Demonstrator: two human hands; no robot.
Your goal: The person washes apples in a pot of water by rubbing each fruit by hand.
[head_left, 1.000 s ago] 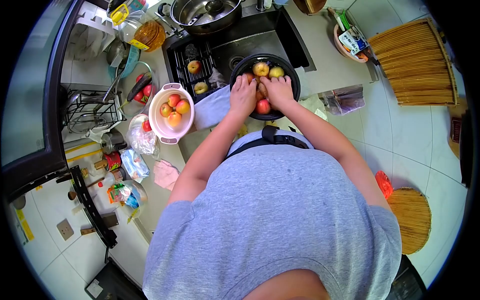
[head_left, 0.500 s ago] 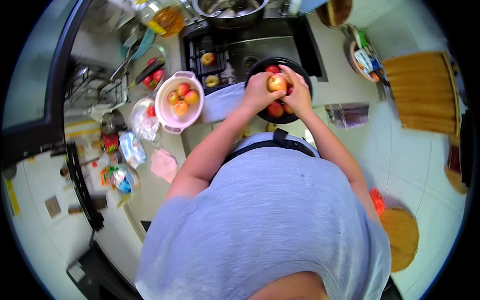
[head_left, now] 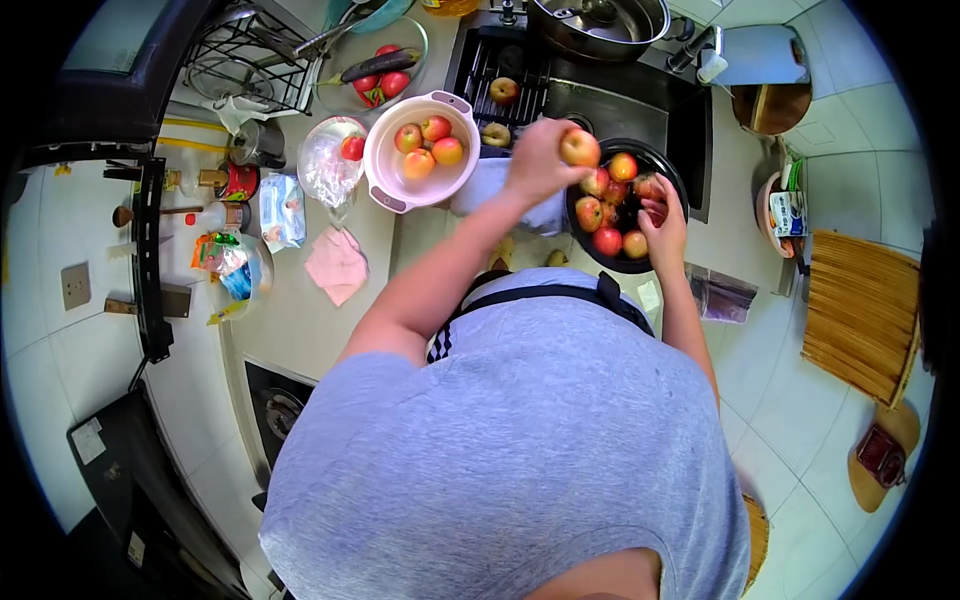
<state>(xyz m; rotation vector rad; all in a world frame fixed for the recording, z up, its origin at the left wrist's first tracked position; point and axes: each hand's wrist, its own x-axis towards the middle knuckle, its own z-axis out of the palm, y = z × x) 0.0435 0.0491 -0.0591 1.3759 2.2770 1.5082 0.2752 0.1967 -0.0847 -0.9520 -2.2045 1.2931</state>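
Note:
My left hand (head_left: 541, 163) grips a yellow-red apple (head_left: 580, 148) above the left rim of the black bowl (head_left: 638, 266). Several apples (head_left: 607, 240) lie inside this bowl, at the sink's front edge. My right hand (head_left: 664, 228) is at the bowl's right side, fingers curved and apart beside a reddish apple (head_left: 648, 187); whether they touch it is unclear. To the left, a pink-white basin (head_left: 381, 180) holds several apples (head_left: 418, 163). Two more apples, one red-yellow (head_left: 504, 91) and one yellowish (head_left: 496, 134), rest on the black rack (head_left: 478, 85).
A steel pot (head_left: 600, 40) stands behind the sink (head_left: 690, 150). Left are a glass bowl (head_left: 424, 50) with an eggplant and red produce, a plastic-covered bowl (head_left: 325, 170), a wipes pack (head_left: 282, 210) and a pink cloth (head_left: 337, 266). A faucet (head_left: 690, 50) is at the back.
My hands have moved apart. The apple that was between both hands is now in my left hand, left of the bowl's middle. The camera view has turned and shifted.

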